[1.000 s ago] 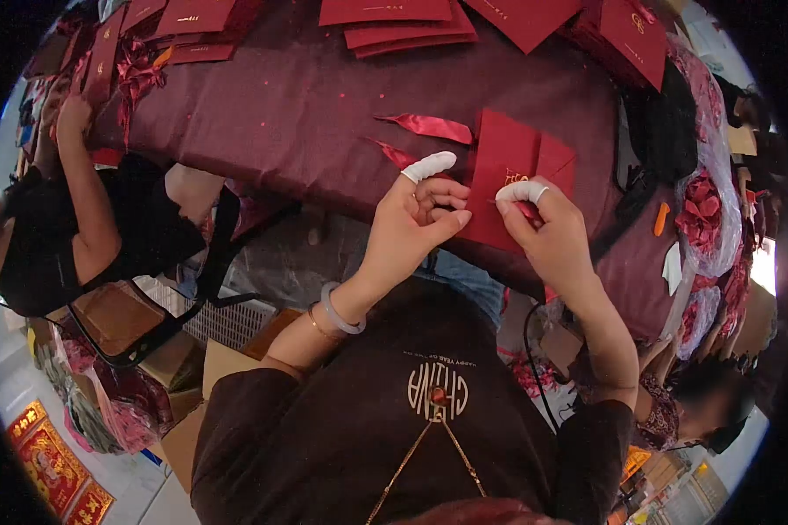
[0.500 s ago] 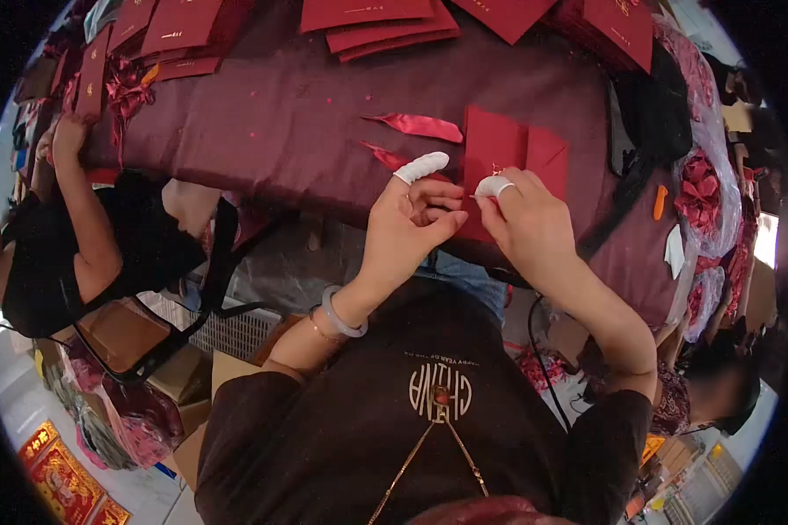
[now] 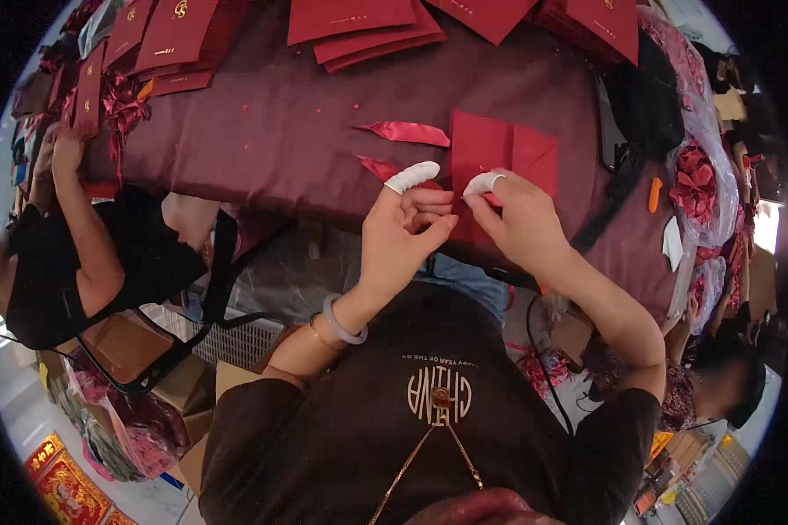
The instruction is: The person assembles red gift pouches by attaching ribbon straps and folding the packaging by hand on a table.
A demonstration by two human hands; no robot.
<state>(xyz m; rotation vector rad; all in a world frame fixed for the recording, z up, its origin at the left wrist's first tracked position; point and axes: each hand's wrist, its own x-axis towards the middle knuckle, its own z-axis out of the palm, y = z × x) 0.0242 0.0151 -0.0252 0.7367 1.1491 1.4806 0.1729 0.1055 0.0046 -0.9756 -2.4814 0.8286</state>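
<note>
My left hand (image 3: 404,223) hovers at the table's near edge, its index finger in a white finger cot (image 3: 416,176) and stretched out. The other fingers curl loosely, with the thumb apart from them. Over a red paper envelope (image 3: 479,140) with a creased flap, my right hand (image 3: 524,215) is closed in a pinch. It wears a white cot on its index finger too. A bit of bright red shows under its fingers; what it grips is too small to name. Two red ribbon strips (image 3: 409,132) lie left of the envelope, one partly behind my left hand.
Stacks of red envelopes (image 3: 352,22) line the far side of the dark red tablecloth (image 3: 263,131). At right are a black bag (image 3: 643,96), an orange-handled tool (image 3: 654,195) and bagged red ribbon (image 3: 697,185). A co-worker's arm (image 3: 86,210) reaches in at left.
The view has shifted slightly. My right hand's index finger now points more to the left, and a bit of bright red shows beneath it. My left hand stays nearly the same.
</note>
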